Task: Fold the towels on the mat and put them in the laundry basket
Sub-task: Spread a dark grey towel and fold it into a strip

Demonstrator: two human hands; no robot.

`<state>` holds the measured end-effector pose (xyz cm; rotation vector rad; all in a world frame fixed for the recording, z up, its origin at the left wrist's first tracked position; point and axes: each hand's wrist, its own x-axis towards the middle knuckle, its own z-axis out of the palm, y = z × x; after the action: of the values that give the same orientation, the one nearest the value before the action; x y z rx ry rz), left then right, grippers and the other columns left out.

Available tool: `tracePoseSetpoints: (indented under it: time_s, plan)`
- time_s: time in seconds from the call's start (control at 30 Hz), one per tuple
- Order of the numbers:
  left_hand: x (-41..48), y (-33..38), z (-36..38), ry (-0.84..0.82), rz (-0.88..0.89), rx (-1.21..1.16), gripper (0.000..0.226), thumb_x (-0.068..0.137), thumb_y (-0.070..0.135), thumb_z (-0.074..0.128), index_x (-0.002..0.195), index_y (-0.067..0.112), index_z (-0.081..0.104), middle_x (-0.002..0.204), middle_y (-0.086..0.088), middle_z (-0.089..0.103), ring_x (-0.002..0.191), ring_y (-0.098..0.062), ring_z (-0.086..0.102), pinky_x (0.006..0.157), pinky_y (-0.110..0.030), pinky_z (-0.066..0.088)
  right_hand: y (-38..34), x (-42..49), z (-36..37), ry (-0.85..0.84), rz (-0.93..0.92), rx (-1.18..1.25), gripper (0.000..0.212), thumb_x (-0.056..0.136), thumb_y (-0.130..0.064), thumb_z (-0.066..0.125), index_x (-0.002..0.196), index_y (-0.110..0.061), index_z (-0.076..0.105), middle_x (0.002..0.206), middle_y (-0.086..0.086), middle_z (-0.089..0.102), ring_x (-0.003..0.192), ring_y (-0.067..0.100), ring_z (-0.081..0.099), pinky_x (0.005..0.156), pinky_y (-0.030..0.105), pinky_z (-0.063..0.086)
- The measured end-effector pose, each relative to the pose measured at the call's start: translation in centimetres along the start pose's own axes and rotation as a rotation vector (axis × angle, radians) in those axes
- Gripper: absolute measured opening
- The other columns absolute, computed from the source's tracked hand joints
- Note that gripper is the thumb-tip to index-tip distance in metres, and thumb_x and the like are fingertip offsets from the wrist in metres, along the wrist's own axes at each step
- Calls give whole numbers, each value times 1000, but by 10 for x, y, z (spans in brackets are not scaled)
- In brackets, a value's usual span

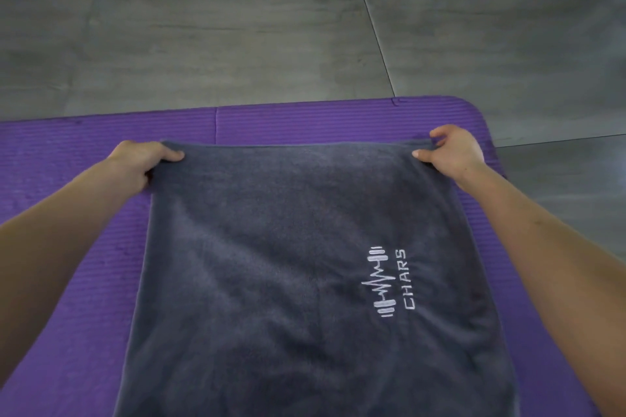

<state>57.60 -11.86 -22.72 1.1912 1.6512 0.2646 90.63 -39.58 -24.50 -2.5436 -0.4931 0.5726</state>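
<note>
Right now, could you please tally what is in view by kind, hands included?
Towel: 1, grey, lying on the mat
Mat: 1, purple, with a seam near its far edge
Hands: 2, left hand and right hand, each gripping a far corner of the towel
Basket: 0 in view
Total: 4

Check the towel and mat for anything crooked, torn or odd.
Nothing serious. The grey towel lies spread and fairly square on the purple mat, left hand and right hand gripping its far corners. Only oddity: a small nick in the mat's far edge.
</note>
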Motion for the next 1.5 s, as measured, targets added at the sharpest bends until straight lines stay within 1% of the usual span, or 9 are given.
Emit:
tracePoseSetpoints:
  time_s: [0.1,0.27,0.53,0.67,0.8,1.03,1.13,1.3,1.5]
  plan:
    - [7,5,-11,-202,-95,-27,10,90,1,53,87,10,55,49,0,63,37,-9,60,33,-22,48,-1,0,-2,-41,-56,-38,15,79,-25,74,89,-19,64,85,-4,60,88,18,59,78,30,45]
    - [22,22,-16,-141,165,-152,38,85,-10,56,66,19,40,50,9,57,41,1,56,44,-14,50,-6,15,-11,86,-82,225,22,75,-19,77,74,-24,56,70,-10,54,76,16,54,84,41,49]
    - [6,-28,-20,114,176,90,65,76,21,77,131,15,41,101,-8,56,70,-18,54,63,-31,47,5,-35,-9,121,3,-80,62,89,-42,58,139,-15,34,115,15,64,113,35,56,90,41,42]
    - [-37,-106,-50,153,129,334,58,75,35,76,117,5,49,87,-18,61,71,-29,58,82,-48,53,35,-110,-8,101,33,-162,61,87,-43,59,136,-13,36,113,20,64,108,39,58,86,44,43]
    - [-95,-163,-71,-22,89,463,38,59,37,72,67,2,58,57,-13,58,57,-25,54,64,-42,50,70,-177,-5,16,112,-191,58,86,-36,63,133,-12,38,111,21,64,105,40,59,82,42,43]
    - [-148,-208,-88,-290,-172,369,15,74,-6,68,88,-1,65,77,-16,67,68,-26,60,59,-27,45,97,-239,-6,-43,218,-119,39,83,-22,67,115,-5,52,104,16,64,101,36,59,70,33,39]
    - [-134,-195,-116,-99,42,607,13,73,3,75,81,-1,67,68,-17,64,61,-28,56,54,-28,42,91,-268,-1,-166,273,-12,25,76,-17,72,94,-4,63,84,9,68,82,30,65,66,37,53]
    - [-93,-158,-166,330,277,932,27,73,6,71,98,-1,65,97,-29,64,96,-45,60,79,-45,48,65,-311,12,-827,299,-98,31,88,-29,64,93,2,61,63,10,68,50,17,66,46,23,50]
    - [-97,-150,-152,545,552,1111,32,71,0,66,103,-3,63,99,-35,56,95,-51,52,81,-52,43,55,-292,12,-264,-434,-512,18,86,-35,63,97,-21,67,94,-6,68,94,19,62,79,31,48]
